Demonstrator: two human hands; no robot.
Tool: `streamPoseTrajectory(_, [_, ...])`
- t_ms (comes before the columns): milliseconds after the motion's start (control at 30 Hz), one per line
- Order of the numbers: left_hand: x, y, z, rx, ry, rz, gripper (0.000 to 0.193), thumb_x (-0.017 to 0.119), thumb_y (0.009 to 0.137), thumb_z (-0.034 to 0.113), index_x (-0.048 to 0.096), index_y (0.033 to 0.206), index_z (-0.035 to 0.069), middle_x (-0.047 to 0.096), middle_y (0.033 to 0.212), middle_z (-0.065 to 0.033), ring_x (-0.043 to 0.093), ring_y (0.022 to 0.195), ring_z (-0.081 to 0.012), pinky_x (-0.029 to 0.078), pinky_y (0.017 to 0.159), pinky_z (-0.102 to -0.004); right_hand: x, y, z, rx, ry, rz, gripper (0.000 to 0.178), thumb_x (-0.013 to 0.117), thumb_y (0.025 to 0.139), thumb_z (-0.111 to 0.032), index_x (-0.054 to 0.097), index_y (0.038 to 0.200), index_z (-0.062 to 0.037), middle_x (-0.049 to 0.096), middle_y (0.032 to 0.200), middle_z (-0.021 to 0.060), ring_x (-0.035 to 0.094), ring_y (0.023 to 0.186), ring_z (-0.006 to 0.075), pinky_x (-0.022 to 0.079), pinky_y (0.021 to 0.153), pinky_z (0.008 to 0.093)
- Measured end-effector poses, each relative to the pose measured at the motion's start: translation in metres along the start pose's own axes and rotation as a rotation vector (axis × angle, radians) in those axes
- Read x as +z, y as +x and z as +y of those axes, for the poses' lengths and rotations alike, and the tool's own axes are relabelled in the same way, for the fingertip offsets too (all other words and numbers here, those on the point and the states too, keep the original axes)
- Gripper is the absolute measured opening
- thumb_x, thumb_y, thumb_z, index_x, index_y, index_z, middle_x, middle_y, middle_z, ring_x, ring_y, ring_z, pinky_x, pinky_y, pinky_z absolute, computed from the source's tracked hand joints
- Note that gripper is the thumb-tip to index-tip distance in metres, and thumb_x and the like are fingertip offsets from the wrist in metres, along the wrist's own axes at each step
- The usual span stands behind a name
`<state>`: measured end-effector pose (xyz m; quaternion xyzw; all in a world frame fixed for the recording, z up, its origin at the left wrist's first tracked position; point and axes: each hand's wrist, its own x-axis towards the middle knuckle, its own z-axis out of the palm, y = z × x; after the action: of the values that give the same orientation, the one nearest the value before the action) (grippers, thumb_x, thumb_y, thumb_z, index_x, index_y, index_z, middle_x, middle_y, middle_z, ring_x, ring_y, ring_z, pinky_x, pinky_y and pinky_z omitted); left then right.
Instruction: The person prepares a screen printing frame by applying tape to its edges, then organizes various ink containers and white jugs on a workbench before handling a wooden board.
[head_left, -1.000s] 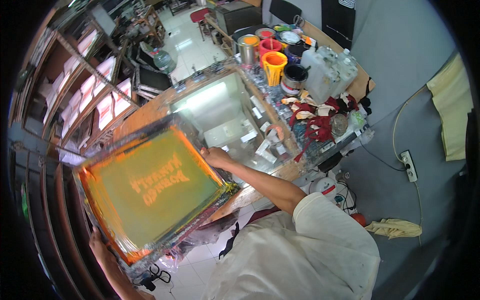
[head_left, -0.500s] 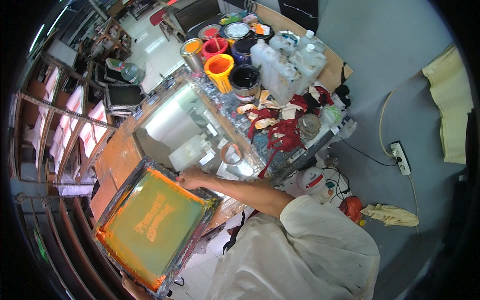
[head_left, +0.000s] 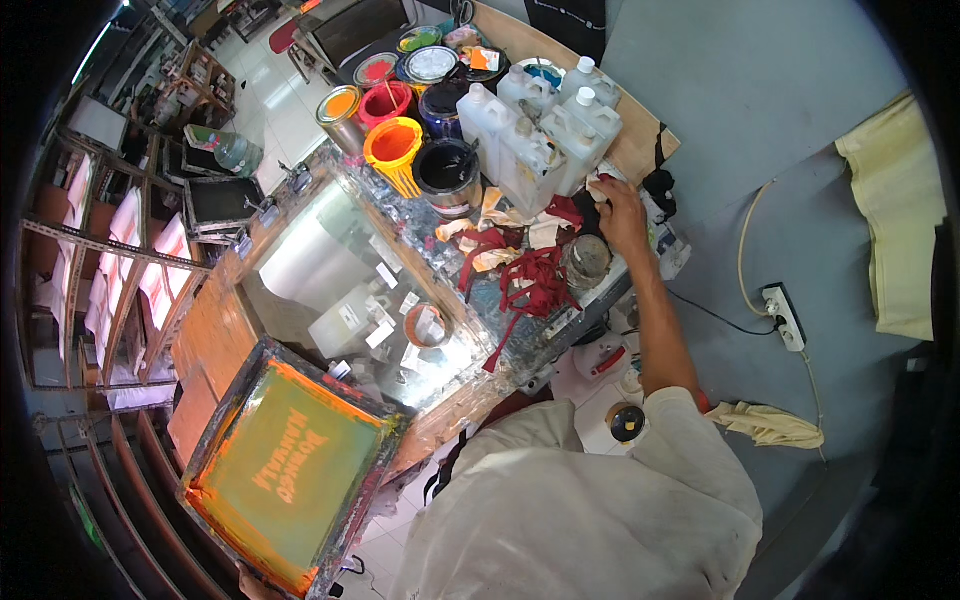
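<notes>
A screen printing frame (head_left: pixel 300 480) with a yellow-green mesh and orange ink along its inner edges tilts at the lower left. My left hand (head_left: pixel 250 583) grips its bottom edge; the frame hides most of that hand. At the far right of the table, my right hand (head_left: pixel 624 217) reaches into a pile of rags, its fingers bent around a pale rag (head_left: pixel 602 186). Dark red rag strips (head_left: pixel 535 282) lie just left of it. A dirty clear jar (head_left: pixel 587 262) stands beside the wrist.
Open ink cans, among them a yellow tub (head_left: pixel 394 150) and a black-filled can (head_left: pixel 447 178), crowd the table's back. Cloudy plastic jugs (head_left: pixel 530 165) stand behind the rags. A glass panel (head_left: pixel 320 270) holds a tape roll (head_left: pixel 427 326). Drying racks (head_left: pixel 110 240) line the left.
My right hand has let go of the frame's upper edge and moved right to the rags. The frame stays in my left hand, and the view has shifted slightly.
</notes>
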<state>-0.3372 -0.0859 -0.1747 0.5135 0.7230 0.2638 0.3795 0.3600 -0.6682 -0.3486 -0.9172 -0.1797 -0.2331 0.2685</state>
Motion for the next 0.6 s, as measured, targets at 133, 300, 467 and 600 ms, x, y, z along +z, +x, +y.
streamPoseTrajectory(133, [-0.01, -0.005, -0.006, -0.006, -0.003, 0.012, 0.047, 0.055, 0.1, 0.032, 0.056, 0.131, -0.004, 0.065, 0.115, -0.0103, 0.067, 0.084, -0.0192, 0.055, 0.067, -0.0312, 0.025, 0.024, 0.044, -0.089, -0.103, -0.332, 0.024, 0.073, 0.076, -0.005, 0.074, 0.1, -0.0058, 0.07, 0.097, 0.0141, 0.063, 0.086, 0.0339, 0.049, 0.084, 0.0453])
streamPoseTrajectory(300, [-0.016, -0.009, -0.012, -0.018, -0.011, 0.024, 0.047, 0.055, 0.1, 0.031, 0.056, 0.132, -0.004, 0.065, 0.116, -0.0103, 0.067, 0.085, -0.0191, 0.056, 0.067, -0.0312, 0.006, 0.052, 0.067, 0.208, 0.236, 0.006, 0.015, 0.065, 0.087, -0.01, 0.074, 0.099, -0.0079, 0.072, 0.096, 0.0103, 0.062, 0.08, 0.023, 0.049, 0.076, 0.0362])
streamPoseTrajectory(467, [-0.015, -0.007, -0.027, -0.037, -0.028, 0.019, 0.046, 0.055, 0.1, 0.03, 0.055, 0.132, -0.004, 0.064, 0.117, -0.0102, 0.067, 0.085, -0.0191, 0.056, 0.067, -0.0312, -0.043, 0.07, 0.054, 0.716, 0.868, 0.087, 0.04, 0.041, 0.092, 0.005, 0.058, 0.126, -0.0064, 0.061, 0.086, 0.0005, 0.056, 0.069, 0.006, 0.045, 0.055, 0.019])
streamPoseTrajectory(600, [-0.02, -0.006, -0.042, -0.036, -0.037, 0.011, 0.046, 0.055, 0.1, 0.03, 0.055, 0.133, -0.003, 0.064, 0.117, -0.0102, 0.067, 0.086, -0.019, 0.056, 0.067, -0.0312, -0.081, 0.09, 0.009, 0.656, 1.032, 0.31, 0.032, 0.045, 0.094, 0.003, 0.06, 0.121, -0.0067, 0.06, 0.086, 0.0, 0.056, 0.068, 0.0045, 0.047, 0.054, 0.0164])
